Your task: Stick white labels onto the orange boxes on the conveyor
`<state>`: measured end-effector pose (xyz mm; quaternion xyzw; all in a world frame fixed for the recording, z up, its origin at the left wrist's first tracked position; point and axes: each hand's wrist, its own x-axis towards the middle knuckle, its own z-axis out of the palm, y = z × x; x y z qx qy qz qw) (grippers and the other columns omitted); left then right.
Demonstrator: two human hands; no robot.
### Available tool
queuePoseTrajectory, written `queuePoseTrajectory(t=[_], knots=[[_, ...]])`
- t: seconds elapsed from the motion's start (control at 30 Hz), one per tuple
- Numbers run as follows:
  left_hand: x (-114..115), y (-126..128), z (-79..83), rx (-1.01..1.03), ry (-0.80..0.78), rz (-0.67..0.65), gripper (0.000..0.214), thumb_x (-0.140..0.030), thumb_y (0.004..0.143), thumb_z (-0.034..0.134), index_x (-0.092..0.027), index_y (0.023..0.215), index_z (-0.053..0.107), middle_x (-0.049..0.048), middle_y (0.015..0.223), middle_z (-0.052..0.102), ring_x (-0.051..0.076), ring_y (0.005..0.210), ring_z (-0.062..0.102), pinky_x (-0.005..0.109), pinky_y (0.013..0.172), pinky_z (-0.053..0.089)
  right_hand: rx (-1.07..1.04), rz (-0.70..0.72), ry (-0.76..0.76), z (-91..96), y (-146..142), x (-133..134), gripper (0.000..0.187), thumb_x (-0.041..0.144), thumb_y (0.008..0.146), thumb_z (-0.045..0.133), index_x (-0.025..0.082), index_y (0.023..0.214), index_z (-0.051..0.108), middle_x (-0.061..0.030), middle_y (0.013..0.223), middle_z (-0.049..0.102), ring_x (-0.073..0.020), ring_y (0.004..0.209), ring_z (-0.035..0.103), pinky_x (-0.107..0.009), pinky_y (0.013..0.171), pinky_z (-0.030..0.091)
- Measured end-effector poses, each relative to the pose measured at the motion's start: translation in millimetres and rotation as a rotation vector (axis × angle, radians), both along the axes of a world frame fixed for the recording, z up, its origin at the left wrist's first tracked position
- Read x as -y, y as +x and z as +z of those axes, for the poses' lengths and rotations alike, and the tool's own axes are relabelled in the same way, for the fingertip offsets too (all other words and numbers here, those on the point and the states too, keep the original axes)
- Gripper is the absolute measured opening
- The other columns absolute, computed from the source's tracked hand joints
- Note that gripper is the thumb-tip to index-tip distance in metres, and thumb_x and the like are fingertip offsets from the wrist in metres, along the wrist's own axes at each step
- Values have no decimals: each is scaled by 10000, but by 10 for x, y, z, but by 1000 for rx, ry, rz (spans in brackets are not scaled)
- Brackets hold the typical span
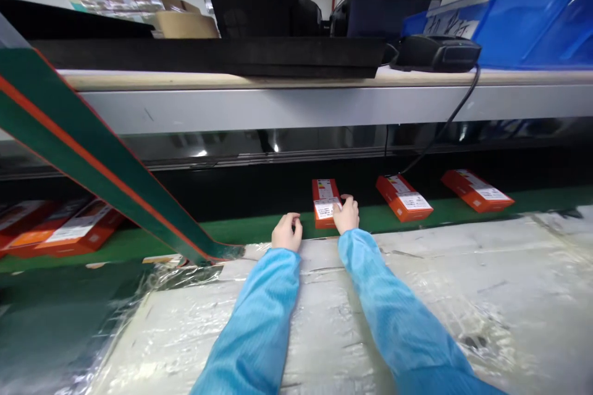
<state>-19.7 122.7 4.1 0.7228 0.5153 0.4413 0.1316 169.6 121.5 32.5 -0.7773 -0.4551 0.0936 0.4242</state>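
Observation:
An orange box (323,194) with a white label lies on the green conveyor belt (259,228) straight ahead. My right hand (346,215) rests on its near right corner, fingers curled over the label. My left hand (287,232) sits at the edge of the plastic-covered table (463,296), fingers curled loosely, a little left of the box and not touching it. Both arms wear blue sleeves.
Two more orange boxes (404,197) (477,189) lie on the belt to the right, and several (60,231) at the left. A green and orange slanted beam (92,160) crosses the left. On the shelf above sit a black device (438,52), blue bins (532,18) and cartons.

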Motion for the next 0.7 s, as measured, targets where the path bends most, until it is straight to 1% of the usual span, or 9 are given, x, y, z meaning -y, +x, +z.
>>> queuePoseTrajectory(t=[0.07,0.17,0.27,0.33,0.4,0.47,0.53,0.63,0.7], knots=[[-2,-5,46,3,-43,12,157,-224,882,495,-254,996,599,-9,913,646,142,788,620,282,780,516,23,-22,-29,-11,3,6,294,162,936,535,154,1230,536,-114,1037,434,-281,1001,486,-332,775,368],[11,-40,106,-17,-143,44,160,-236,875,507,-268,999,603,-31,927,656,142,828,630,276,816,516,67,-77,-43,21,-34,-6,324,105,906,525,176,1222,547,-108,1051,411,-301,989,470,-373,812,393],[11,-93,109,20,-141,41,171,-258,874,507,-239,1004,617,-10,926,669,162,836,638,283,811,523,111,-116,-14,107,-34,7,372,63,876,523,188,1225,543,-110,1086,414,-308,995,451,-422,855,386],[-9,-113,88,74,-125,49,180,-267,867,512,-223,1000,625,-3,916,679,171,830,643,292,815,530,135,-145,33,161,-18,72,415,78,878,535,191,1275,494,-119,1159,404,-315,1043,424,-441,891,373],[-33,-113,67,102,-137,78,187,-283,854,526,-225,997,633,-14,899,685,170,824,647,295,826,539,156,-166,95,179,-39,193,442,119,899,540,190,1319,425,-126,1257,368,-313,1113,385,-439,938,355],[-51,-101,52,119,-166,138,164,-308,833,549,-257,963,636,-60,849,682,156,809,649,298,829,555,178,-159,152,145,-127,352,440,136,905,539,196,1314,389,-112,1314,343,-289,1157,366,-413,987,339],[-67,-94,33,133,-180,193,127,-348,824,560,-311,925,627,-128,794,668,128,797,650,301,840,568,182,-89,230,76,-270,515,464,116,859,569,210,1275,385,-91,1301,365,-269,1157,381,-395,1014,332],[-101,-107,-17,164,-195,210,148,-453,849,525,-367,935,608,-182,798,664,92,801,654,298,866,574,157,146,393,-23,-492,704,516,116,788,611,237,1238,390,-73,1262,400,-278,1146,405,-430,1015,336],[-135,-123,-49,158,-231,213,225,-532,865,466,-385,988,584,-196,851,675,81,837,659,281,863,578,170,283,430,-50,-588,773,514,156,784,612,260,1238,394,-61,1265,409,-280,1142,421,-442,1001,356]])
